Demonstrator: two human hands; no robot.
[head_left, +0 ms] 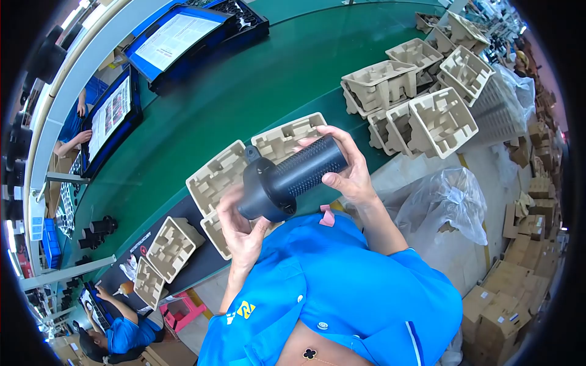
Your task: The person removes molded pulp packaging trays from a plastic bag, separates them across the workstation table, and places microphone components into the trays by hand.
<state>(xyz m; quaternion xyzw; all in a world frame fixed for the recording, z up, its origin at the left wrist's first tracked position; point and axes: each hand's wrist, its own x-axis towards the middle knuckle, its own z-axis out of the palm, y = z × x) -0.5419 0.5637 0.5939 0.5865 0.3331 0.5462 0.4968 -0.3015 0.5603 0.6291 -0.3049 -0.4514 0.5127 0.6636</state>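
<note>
Both hands hold a black part with a perforated cylinder and a wider round housing [268, 189], tilted in front of my chest. My left hand [241, 235] is wrapped round the narrower lower-left end of the housing. Thumb and fingers of my right hand [351, 168] grip the far end of the perforated cylinder. A small tab with a hole sticks up from the housing. Behind and below the part lie moulded pulp trays [210, 177] on the bench, partly hidden by the part and my hands. Another pulp tray [284, 135] lies just beyond the cylinder.
Stacked pulp trays [442, 122] stand at the right. Two more trays [174, 250] sit at lower left. A green work surface [201, 116] runs across, with blue bins [183, 36] beyond. Clear plastic bags [442, 201] and cardboard boxes [500, 305] are at right. A co-worker [125, 329] sits lower left.
</note>
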